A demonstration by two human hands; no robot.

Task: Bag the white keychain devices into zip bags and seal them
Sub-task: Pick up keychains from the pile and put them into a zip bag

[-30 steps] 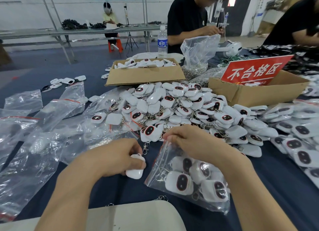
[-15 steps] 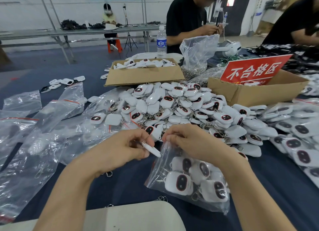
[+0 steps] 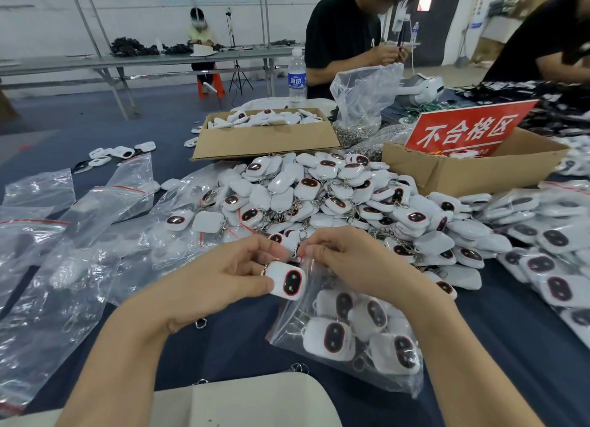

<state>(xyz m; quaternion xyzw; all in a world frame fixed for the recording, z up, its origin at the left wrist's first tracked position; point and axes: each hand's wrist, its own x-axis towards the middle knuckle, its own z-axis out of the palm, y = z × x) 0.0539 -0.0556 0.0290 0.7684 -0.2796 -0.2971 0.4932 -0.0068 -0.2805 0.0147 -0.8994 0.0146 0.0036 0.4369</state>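
At the lower centre of the frame, the left hand (image 3: 223,276) pinches one white keychain device (image 3: 287,281) (dark oval face up) right at the mouth of the zip bag (image 3: 295,319), whose top edge the right hand (image 3: 348,263) pinches. Several devices lie inside that bag on the dark desk (image 3: 510,346). Just above the hands spreads the loose pile of devices (image 3: 319,196). Empty bags (image 3: 79,251) lie at the left, and a cardboard box (image 3: 265,140) sits beyond the pile.

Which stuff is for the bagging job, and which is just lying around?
For the job: left hand, held keychain device, right hand, open zip bag, device pile, spare bags.
Just lying about: water bottle, red sign, loose key ring.
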